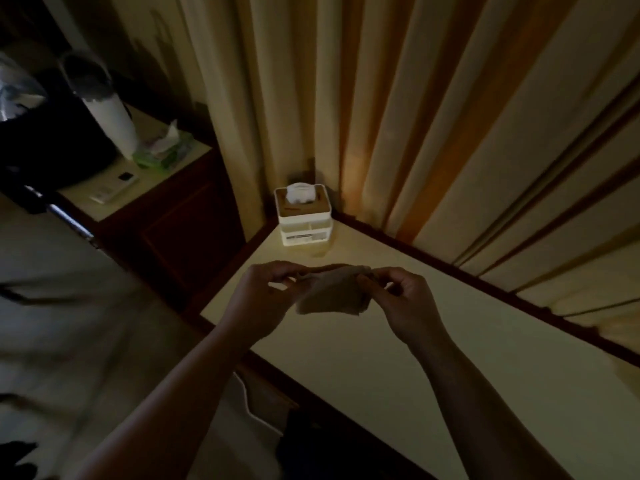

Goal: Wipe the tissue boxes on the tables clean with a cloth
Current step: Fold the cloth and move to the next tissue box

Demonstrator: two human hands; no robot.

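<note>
Nearest, the left hand (258,296) and right hand (403,299) each pinch an edge of the cloth (332,294) above the desk (433,358); wiping looks unstarted, with the tissue box (303,216) untouched at the far corner.

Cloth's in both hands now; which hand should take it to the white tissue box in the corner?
Marginally the left hand: the tissue box stands ahead, slightly to its side. The right hand also pinches the cloth, from a little further off.
</note>
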